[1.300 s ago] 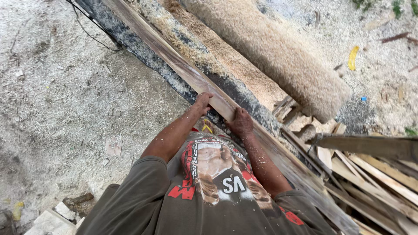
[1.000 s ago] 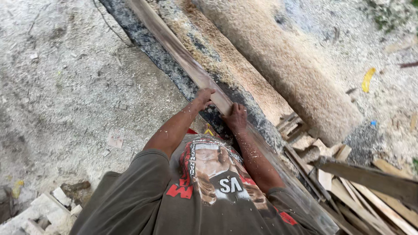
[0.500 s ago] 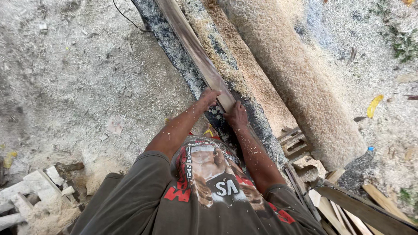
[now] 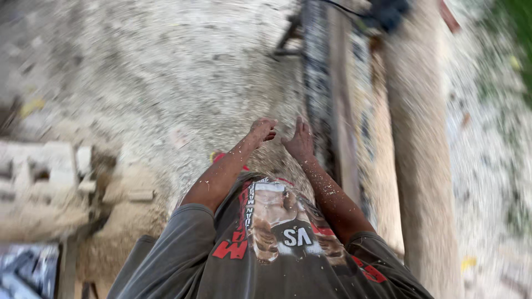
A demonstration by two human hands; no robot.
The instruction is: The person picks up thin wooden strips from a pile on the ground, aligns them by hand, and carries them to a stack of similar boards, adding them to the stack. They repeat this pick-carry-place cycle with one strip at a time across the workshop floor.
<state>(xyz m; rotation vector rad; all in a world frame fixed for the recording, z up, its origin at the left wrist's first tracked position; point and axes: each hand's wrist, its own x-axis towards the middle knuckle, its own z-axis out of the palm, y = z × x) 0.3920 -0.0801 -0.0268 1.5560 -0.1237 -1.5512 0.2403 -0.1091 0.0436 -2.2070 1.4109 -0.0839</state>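
The view is blurred by motion. My left hand (image 4: 262, 131) is lifted in front of my chest with its fingers curled inward, and nothing shows in it. My right hand (image 4: 300, 139) is beside it, a small gap between them, fingers spread and holding nothing. Both forearms are speckled with sawdust. A long narrow wooden plank (image 4: 339, 105) lies just right of my right hand, not touched by either hand. It rests along a dark rough slab (image 4: 316, 83). A thick sawdust-covered log (image 4: 422, 144) runs parallel further right.
Sawdust-covered ground (image 4: 166, 72) spreads to the left. Pale broken blocks and rubble (image 4: 50, 171) lie at the left edge. A dark object (image 4: 388, 12) sits at the plank's far end. Green growth (image 4: 512, 33) edges the upper right.
Both hands have come off the plank and moved left of it. The camera has swung, so the plank and log now run nearly straight up the picture.
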